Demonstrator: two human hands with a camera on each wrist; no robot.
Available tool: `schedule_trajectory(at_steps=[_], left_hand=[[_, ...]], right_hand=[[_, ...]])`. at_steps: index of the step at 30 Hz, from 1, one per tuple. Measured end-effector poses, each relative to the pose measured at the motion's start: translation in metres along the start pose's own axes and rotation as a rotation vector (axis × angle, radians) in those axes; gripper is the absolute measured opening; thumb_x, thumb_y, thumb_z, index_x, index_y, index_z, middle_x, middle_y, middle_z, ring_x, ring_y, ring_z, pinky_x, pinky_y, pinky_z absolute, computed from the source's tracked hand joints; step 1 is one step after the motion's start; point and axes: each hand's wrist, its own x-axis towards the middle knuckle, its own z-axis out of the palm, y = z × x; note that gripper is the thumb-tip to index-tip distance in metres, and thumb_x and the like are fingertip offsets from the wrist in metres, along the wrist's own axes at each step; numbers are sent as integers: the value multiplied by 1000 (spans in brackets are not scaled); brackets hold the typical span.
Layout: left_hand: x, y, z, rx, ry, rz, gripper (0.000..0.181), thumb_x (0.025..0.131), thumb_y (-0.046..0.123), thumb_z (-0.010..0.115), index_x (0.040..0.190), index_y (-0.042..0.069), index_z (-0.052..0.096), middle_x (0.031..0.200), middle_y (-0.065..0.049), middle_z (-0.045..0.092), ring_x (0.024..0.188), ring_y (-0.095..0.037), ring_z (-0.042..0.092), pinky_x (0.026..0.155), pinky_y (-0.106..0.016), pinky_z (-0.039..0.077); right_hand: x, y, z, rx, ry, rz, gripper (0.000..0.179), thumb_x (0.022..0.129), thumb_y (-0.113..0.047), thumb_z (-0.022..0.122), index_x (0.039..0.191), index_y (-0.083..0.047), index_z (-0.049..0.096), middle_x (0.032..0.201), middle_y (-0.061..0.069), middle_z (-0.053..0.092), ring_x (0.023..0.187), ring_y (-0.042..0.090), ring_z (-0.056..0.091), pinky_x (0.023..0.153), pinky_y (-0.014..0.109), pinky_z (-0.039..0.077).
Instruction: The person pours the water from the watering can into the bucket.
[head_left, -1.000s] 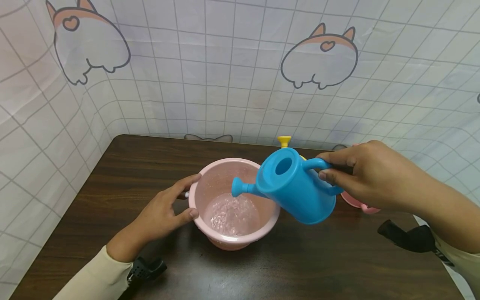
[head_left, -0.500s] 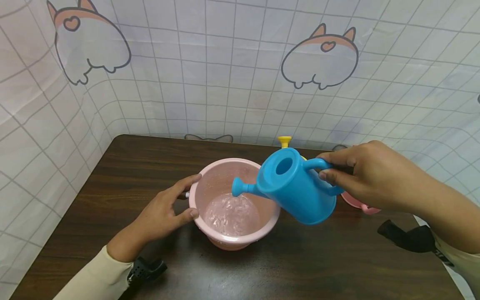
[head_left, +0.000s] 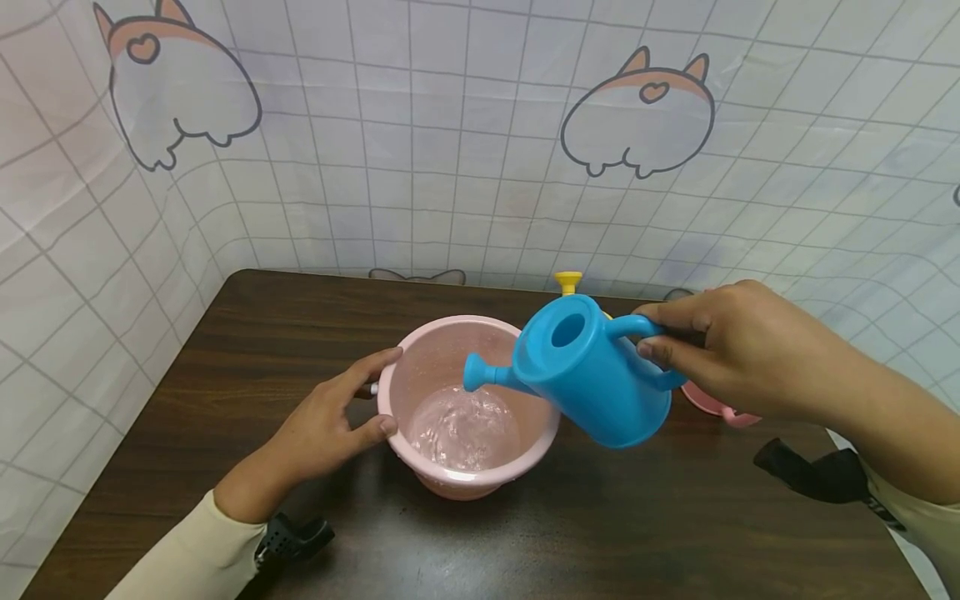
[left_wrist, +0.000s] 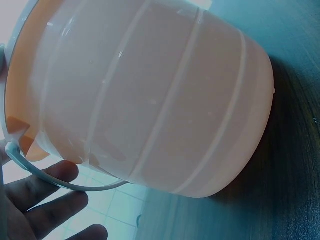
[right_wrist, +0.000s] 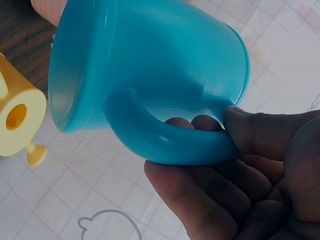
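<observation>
My left hand holds the rim of a pink bucket at its left side, thumb and index fingertip on the edge. In the left wrist view, three other fingers are spread outside the wall by the bucket's thin handle. The right hand grips a blue watering can by its curved handle, thumb on one side and fingers round the other. Tilted left, the can has its spout over the bucket. Rippling water covers the bucket's bottom.
Behind the blue can, at the table's back edge, stands a yellow watering can; only its spout shows in the head view. A pink thing with a handle is half hidden beneath the right hand. A gridded curtain hangs behind the table.
The ripples on the water shift in pattern. Both hands, the bucket and the tilted blue watering can stay in nearly the same place.
</observation>
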Motion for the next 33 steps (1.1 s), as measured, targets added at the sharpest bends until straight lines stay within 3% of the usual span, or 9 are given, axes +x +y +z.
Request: schedule_trajectory(at_steps=[6,13,20,28,33], left_hand=[[0,0,0,9,0,-9,74,95,47,69,158,30,36,139,-8,60,112,-28,67,89,-59,53],[-1,0,0,3,3,-15,74,94,46,70,158,31,36,139,-8,60,112,-28,67,89,-60,52],[-1,-1,0,-13,1,-3,73,95,48,69,159,31,35,142,-7,58,112,-28,66,90,-60,53],[-1,0,0,-19,-3,-12,73,95,47,69,159,32,35,143,-7,57,113,-28,66,90,-60,52],[-1,1,0,-9,-4,-20,74,95,45,70,159,32,35,143,-7,58,113,-28,66,90,-61,52]], right_hand=[[0,0,0,4,-5,8,35,93,-16,78,124,-3,74,103,5,76,70,10,57,59,28,52],[2,-2,0,0,-10,2,32,92,-15,78,123,-8,75,81,-11,67,62,8,51,49,25,41],[1,-2,0,5,-14,-4,34,92,-13,78,124,-2,74,95,-2,74,64,8,52,51,25,44],[2,-3,-1,4,-10,-5,34,92,-14,78,124,-2,74,95,-3,74,65,7,53,53,25,46],[2,-3,-2,-2,-17,8,33,92,-14,78,124,-6,75,84,-9,69,63,8,51,50,25,43]])
